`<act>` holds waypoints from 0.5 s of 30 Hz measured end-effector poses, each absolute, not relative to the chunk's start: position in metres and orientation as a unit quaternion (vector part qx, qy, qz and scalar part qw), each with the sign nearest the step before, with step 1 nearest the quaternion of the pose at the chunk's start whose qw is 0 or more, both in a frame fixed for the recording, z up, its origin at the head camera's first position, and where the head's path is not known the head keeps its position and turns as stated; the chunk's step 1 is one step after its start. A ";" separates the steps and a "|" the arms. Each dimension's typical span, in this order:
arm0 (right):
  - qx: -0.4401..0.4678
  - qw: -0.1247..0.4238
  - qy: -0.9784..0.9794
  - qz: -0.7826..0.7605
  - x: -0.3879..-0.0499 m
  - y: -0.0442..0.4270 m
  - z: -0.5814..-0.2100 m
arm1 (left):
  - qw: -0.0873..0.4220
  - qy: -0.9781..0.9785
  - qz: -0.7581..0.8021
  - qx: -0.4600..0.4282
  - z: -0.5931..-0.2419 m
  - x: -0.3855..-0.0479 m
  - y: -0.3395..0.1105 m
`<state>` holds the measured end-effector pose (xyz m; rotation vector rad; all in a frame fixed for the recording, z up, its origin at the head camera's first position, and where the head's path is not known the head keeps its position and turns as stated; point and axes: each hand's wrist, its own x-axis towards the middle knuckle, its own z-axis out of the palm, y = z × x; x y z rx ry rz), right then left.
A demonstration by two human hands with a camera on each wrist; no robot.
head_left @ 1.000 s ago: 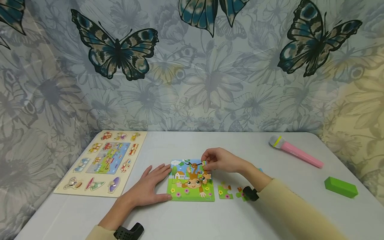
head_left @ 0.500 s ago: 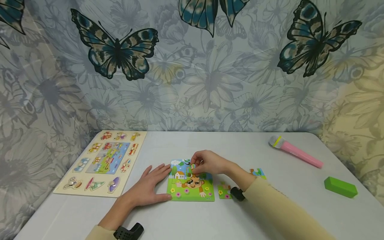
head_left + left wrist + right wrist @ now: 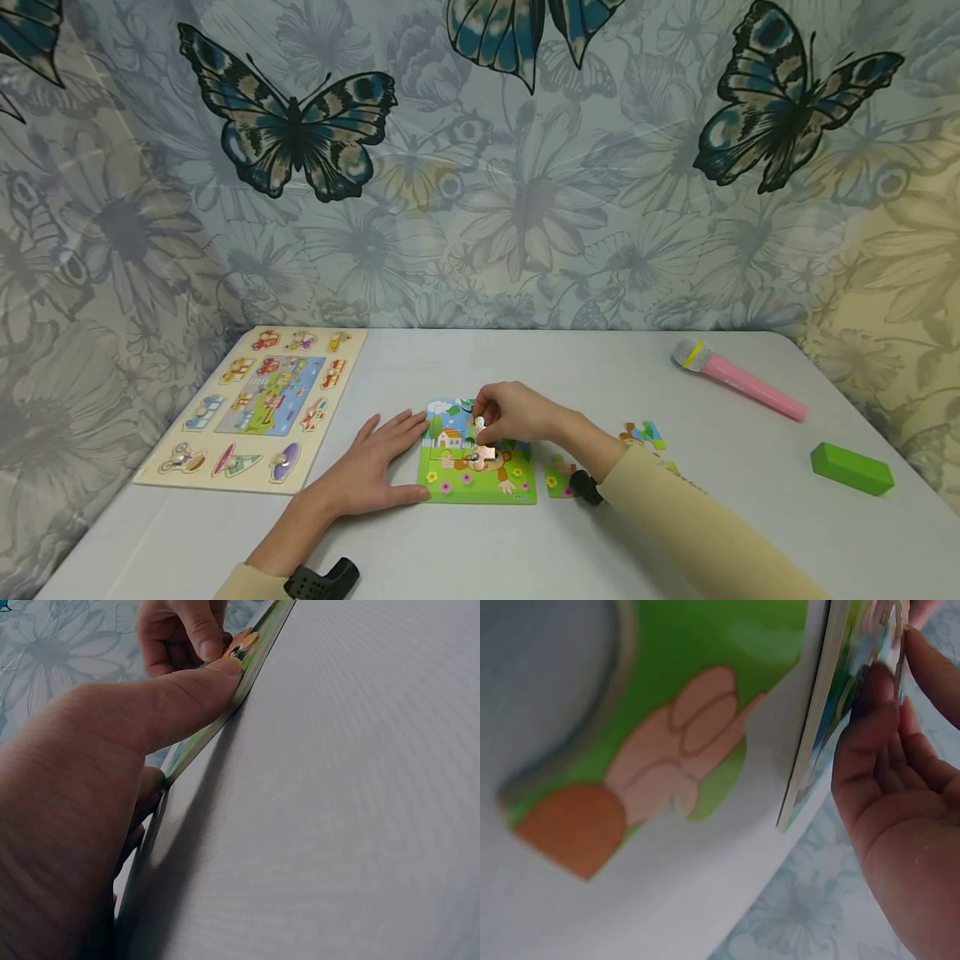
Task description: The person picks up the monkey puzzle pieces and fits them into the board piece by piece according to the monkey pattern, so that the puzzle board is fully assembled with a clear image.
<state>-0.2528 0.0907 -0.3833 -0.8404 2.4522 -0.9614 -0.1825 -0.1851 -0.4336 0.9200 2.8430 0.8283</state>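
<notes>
A jigsaw board (image 3: 472, 493) with a monkey and house picture lies flat on the table. At its left edge rests my left hand (image 3: 378, 467), fingers spread and thumb near the lower corner. My right hand (image 3: 517, 412) pinches a small jigsaw piece (image 3: 480, 425) over the upper middle of the board. In the right wrist view this piece (image 3: 901, 652) shows edge-on between thumb and fingers. My left thumb (image 3: 187, 697) touches the board's rim in the left wrist view. Loose pieces (image 3: 560, 477) lie right of the board, partly covered by my right wrist.
More loose pieces (image 3: 648, 433) lie beyond my right forearm, partly hidden by the sleeve. A large picture board (image 3: 168, 467) is at the left. Toward the right are a pink toy microphone (image 3: 750, 385) and a green block (image 3: 852, 468). Patterned fabric (image 3: 525, 208) hangs behind the table.
My right hand has moved left with the pinched jigsaw piece, from the board's upper right to its upper middle, then slightly down. The left hand has stayed in place.
</notes>
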 end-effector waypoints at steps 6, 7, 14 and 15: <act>-0.311 0.176 0.878 -0.317 -0.251 0.087 -0.383 | 0.024 0.917 0.268 0.295 -0.433 -0.182 -0.185; -0.313 0.174 0.880 -0.312 -0.251 0.087 -0.383 | 0.025 0.917 0.268 0.295 -0.433 -0.182 -0.185; -0.327 0.162 0.885 -0.289 -0.250 0.085 -0.385 | 0.026 0.917 0.268 0.294 -0.434 -0.183 -0.185; -0.328 0.161 0.886 -0.286 -0.251 0.084 -0.385 | 0.026 0.917 0.268 0.294 -0.434 -0.183 -0.185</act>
